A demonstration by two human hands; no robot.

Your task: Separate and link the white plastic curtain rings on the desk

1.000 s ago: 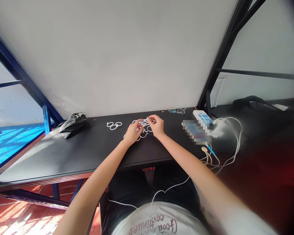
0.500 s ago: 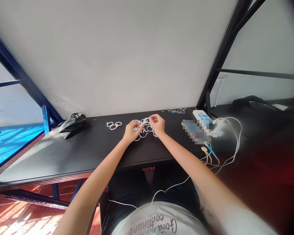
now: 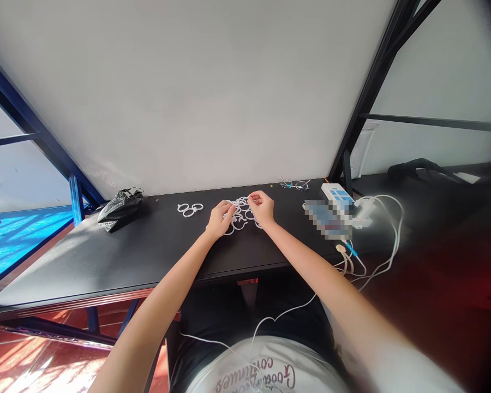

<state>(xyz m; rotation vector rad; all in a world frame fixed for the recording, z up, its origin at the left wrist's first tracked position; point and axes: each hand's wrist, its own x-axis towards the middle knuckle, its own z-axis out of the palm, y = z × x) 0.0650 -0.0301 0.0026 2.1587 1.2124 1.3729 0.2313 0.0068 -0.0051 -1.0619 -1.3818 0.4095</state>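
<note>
A pile of several white plastic rings (image 3: 241,217) lies on the black table (image 3: 126,251) near its far edge. My left hand (image 3: 219,218) is curled at the left of the pile, its fingertips pinched on a white ring. My right hand (image 3: 262,208) is curled at the pile's right side, fingers also pinched on a ring above the pile. The two hands almost meet over the rings. Three joined white rings (image 3: 190,208) lie apart to the left.
A crumpled black plastic bag (image 3: 120,206) sits at the far left. A white power strip (image 3: 337,196), a blurred device (image 3: 326,219) and white cables (image 3: 382,240) lie at the right. Wire-framed glasses (image 3: 295,185) rest by the wall. A black frame post (image 3: 347,158) rises there.
My hands have shifted slightly nearer each other and the fingers have re-gripped rings; the pile has barely moved.
</note>
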